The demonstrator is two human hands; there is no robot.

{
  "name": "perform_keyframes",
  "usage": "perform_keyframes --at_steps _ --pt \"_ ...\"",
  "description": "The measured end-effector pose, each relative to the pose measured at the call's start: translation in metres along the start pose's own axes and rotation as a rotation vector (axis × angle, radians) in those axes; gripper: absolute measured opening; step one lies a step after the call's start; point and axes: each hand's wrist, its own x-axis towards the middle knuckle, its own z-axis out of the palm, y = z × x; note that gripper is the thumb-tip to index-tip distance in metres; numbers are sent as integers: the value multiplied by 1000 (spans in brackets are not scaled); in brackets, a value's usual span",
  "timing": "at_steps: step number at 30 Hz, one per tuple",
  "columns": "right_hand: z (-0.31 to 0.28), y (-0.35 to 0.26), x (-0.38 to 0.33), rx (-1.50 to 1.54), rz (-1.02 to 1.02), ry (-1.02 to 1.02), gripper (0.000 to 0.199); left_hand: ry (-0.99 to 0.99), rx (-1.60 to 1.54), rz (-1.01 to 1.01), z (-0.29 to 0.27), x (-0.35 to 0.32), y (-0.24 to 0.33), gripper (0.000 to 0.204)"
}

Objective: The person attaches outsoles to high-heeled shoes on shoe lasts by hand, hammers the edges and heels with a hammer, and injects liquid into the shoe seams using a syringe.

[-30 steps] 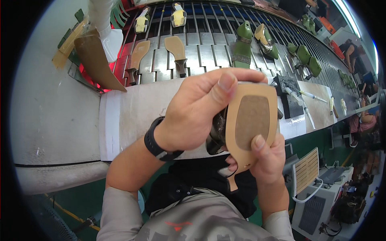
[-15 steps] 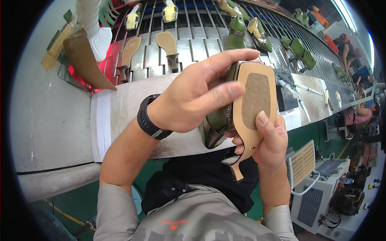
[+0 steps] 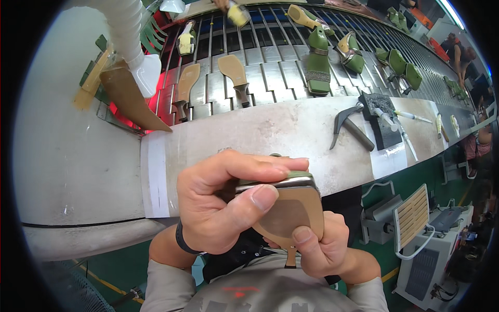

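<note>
Close to my body I hold a green sandal point(image 3: 297, 176) with its tan sole point(image 3: 283, 208) facing me and its toe end up. My left hand point(image 3: 221, 200) is closed over the toe end, fingers across the top edge and thumb pressed on the sole's rim. Lower down, my right hand point(image 3: 323, 244) grips the narrower part, its thumb on the sole and its other fingers behind. The heel piece point(image 3: 292, 257) points down toward my shirt. Most of the green upper is hidden behind the sole and my left hand.
Beyond the pale worktop point(image 3: 260, 130) runs a slatted metal conveyor point(image 3: 270, 57), carrying loose tan soles point(image 3: 232, 71) and several green sandals point(image 3: 318, 65). A hammer point(image 3: 355, 127), a dark block point(image 3: 382, 119) and syringes point(image 3: 408, 143) lie right. A white duct point(image 3: 125, 26) hangs left. Another person's hand point(image 3: 221, 5) is far off.
Both hands have brought the sandal down and nearer my body, tipping its toe end away. The hammer has come into sight. Across the conveyor, another person's hand has lifted a yellow-soled shoe.
</note>
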Motion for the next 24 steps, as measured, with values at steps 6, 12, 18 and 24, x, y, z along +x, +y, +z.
perform_keyframes --at_steps 6,12,18,24 --pt "12 4 3 -190 -53 -48 15 67 167 -50 -2 -2 17 22" --pt "24 7 6 -278 -125 -66 14 82 477 21 -3 -7 27 39" --pt "21 -2 25 -292 -124 -96 12 210 597 99 -10 -2 23 33" --pt "10 5 31 -159 3 -97 17 290 890 246 -23 2 18 24"
